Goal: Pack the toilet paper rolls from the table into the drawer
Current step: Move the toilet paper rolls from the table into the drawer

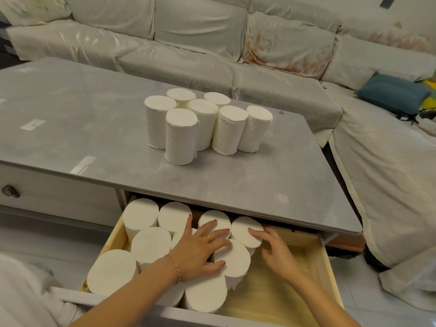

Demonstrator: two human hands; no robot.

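Several white toilet paper rolls (205,123) stand upright in a cluster on the grey table top (82,119). Below the table's front edge the wooden drawer (316,260) is pulled out. Several more rolls (148,244) stand upright in its left and middle part. My left hand (200,249) lies flat with spread fingers on the tops of the middle rolls. My right hand (276,249) touches the rightmost roll (245,230) at the back, fingertips on its top and side. Neither hand grips a roll.
The drawer's right part shows bare wooden bottom (278,298). A second drawer with a dark knob (10,191) stays closed on the left. A covered sofa (212,43) wraps behind and to the right of the table, with a blue cushion (394,93) on it.
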